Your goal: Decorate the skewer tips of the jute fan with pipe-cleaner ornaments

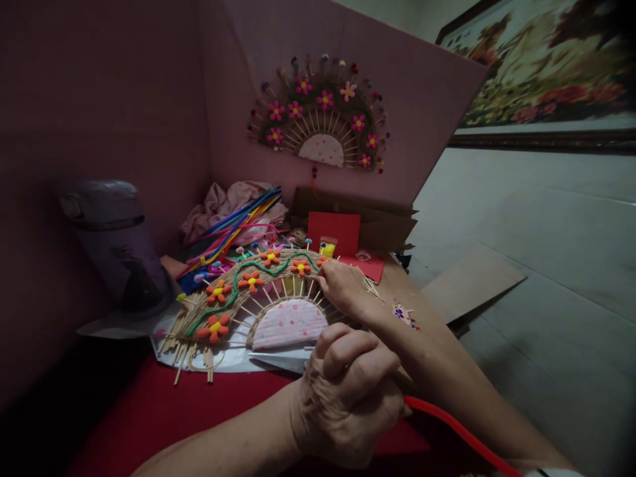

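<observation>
Likely setting orange flower [321, 260] on fan [291, 323] on table [144, 411] with right hand [344, 285]; can't tell if pinching. Holding left hand [354, 391] fisted by red cord [457, 427], contents unclear. Next, probably press steadily.

Fan band [278, 278]: twine-like fibre, rough, matt
Orange flowers [251, 281]: matt, soft-looking
Green trim [232, 299]: matt, fuzzy-looking
Sticks [210, 371]: bare wood, matt
Dotted half-circle [291, 323]: cloth-like, matt
Red strip [457, 432]: matt, material unclear
Scissors blade [281, 361]: metal, smooth, shiny
Crumpled pink bundle [213, 207]: cloth, matt
Red card [334, 232]: paper, smooth, matt
Small bag [328, 247]: clear plastic, glossy
Brown sheets [390, 230]: cardboard, matt
Wall tiles [546, 205]: smooth, faint sheen
</observation>
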Available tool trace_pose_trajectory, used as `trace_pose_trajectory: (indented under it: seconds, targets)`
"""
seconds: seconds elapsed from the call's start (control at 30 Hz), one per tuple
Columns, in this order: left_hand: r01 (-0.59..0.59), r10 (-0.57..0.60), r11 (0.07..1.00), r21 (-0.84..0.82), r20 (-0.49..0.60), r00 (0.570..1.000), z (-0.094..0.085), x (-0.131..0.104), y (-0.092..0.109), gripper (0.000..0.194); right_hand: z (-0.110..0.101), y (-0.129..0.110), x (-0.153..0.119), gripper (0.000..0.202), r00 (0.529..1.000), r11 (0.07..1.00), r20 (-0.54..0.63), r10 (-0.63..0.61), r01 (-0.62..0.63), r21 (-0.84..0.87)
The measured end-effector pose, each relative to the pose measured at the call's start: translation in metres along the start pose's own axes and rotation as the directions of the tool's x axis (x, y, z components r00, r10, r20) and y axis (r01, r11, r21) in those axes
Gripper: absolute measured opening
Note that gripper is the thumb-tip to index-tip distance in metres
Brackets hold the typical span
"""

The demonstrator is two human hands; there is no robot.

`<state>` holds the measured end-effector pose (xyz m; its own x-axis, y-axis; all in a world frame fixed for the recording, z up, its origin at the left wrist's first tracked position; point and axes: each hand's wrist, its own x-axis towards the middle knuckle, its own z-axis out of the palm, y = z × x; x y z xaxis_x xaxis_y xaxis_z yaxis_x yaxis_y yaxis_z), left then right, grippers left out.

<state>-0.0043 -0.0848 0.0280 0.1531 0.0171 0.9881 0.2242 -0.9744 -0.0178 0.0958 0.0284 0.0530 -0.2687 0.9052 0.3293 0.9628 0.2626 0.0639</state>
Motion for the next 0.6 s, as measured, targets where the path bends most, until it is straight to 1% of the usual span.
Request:
trace_pose_trajectory:
  seconds: [0.07, 0.13, 0.2, 0.23, 0.3, 0.33, 0.4, 0.47, 0.5, 0.53, 0.57, 0.6]
  targets:
    - [-0.013, 0.013, 1.0, -0.002, -0.004, 1.0, 0.0, 0.0, -0.001, 0.01, -0.003, 0.001, -0.002, 0.019, 1.0, 1.0, -0.012, 0.007, -0.007, 0.009]
    - [-0.022, 0.022, 1.0, -0.005, -0.007, 1.0, 0.001, 0.0, -0.002, 0.009, -0.01, 0.004, -0.005, 0.016, 0.998, 0.995, -0.056, 0.028, -0.022, 0.092]
    - [-0.019, 0.019, 1.0, -0.012, 0.004, 1.0, 0.002, -0.001, -0.002, 0.008, -0.019, 0.009, -0.009, 0.014, 0.988, 0.957, -0.143, 0.061, -0.017, 0.288]
    - [-0.015, 0.015, 1.0, -0.017, 0.013, 1.0, 0.002, -0.001, -0.001, 0.007, -0.025, 0.012, -0.011, 0.013, 0.977, 0.911, -0.194, 0.085, 0.002, 0.413]
    - [-0.002, 0.003, 1.0, -0.025, 0.026, 1.0, 0.002, -0.002, -0.001, 0.007, -0.038, 0.018, -0.014, 0.014, 0.95, 0.764, -0.276, 0.143, 0.072, 0.642]
    - [0.009, -0.009, 1.0, -0.025, 0.028, 1.0, 0.003, -0.003, 0.0, 0.008, -0.046, 0.021, -0.016, 0.014, 0.935, 0.666, -0.307, 0.176, 0.116, 0.737]
    - [0.032, -0.031, 0.999, -0.018, 0.032, 0.999, 0.003, -0.004, 0.001, 0.009, -0.066, 0.027, -0.02, 0.012, 0.896, 0.411, -0.369, 0.249, 0.246, 0.877]
    - [0.04, -0.04, 0.999, -0.011, 0.041, 0.998, 0.002, -0.004, 0.001, 0.01, -0.091, 0.031, -0.028, 0.01, 0.854, 0.143, -0.403, 0.33, 0.377, 0.915]
    - [0.041, -0.041, 0.999, -0.008, 0.046, 0.998, 0.002, -0.003, 0.001, 0.01, -0.105, 0.032, -0.035, 0.011, 0.834, 0.017, -0.419, 0.359, 0.443, 0.897]
    - [0.041, -0.041, 0.999, -0.006, 0.051, 0.998, 0.002, -0.003, 0.001, 0.011, -0.119, 0.033, -0.043, 0.014, 0.824, -0.083, -0.432, 0.365, 0.491, 0.867]
    - [0.042, -0.042, 0.999, -0.006, 0.056, 0.998, 0.002, -0.002, 0.001, 0.011, -0.131, 0.035, -0.053, 0.019, 0.818, -0.147, -0.446, 0.363, 0.523, 0.839]
    - [0.044, -0.044, 0.999, -0.006, 0.06, 0.997, 0.002, -0.002, 0.001, 0.011, -0.142, 0.036, -0.063, 0.022, 0.81, -0.175, -0.455, 0.37, 0.542, 0.822]
